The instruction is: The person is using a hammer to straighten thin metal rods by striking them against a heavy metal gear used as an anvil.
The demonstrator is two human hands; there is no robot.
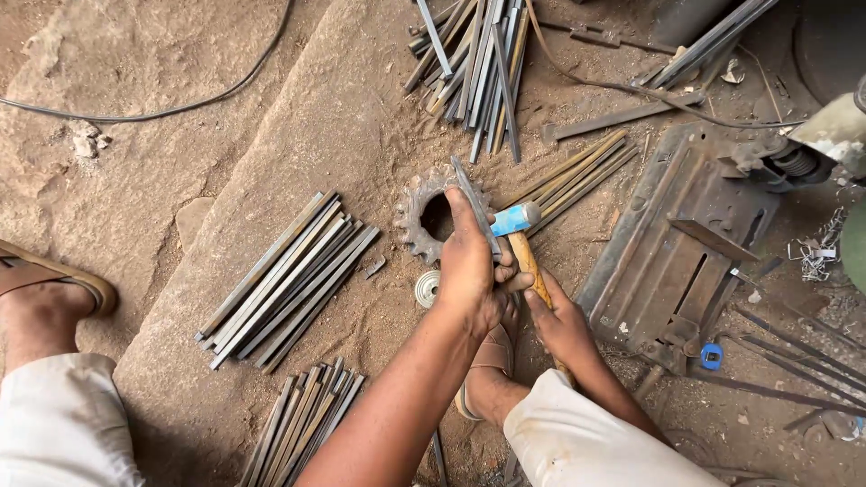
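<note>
Gripping flat steel strip (475, 206) in closed left hand (471, 275) over rusty sprocket (424, 216) at centre frame; clenching wooden-handled hammer (526, 248) in right hand (561, 326), striking next, needing steady aim.

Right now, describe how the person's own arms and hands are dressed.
Both are bare: the left hand and right hand wear no gloves, and no rings or wristband show. The forearms are uncovered, with no sleeve in view. The only clothing close by is light, off-white trousers over the knees, and sandals on the feet.
</note>
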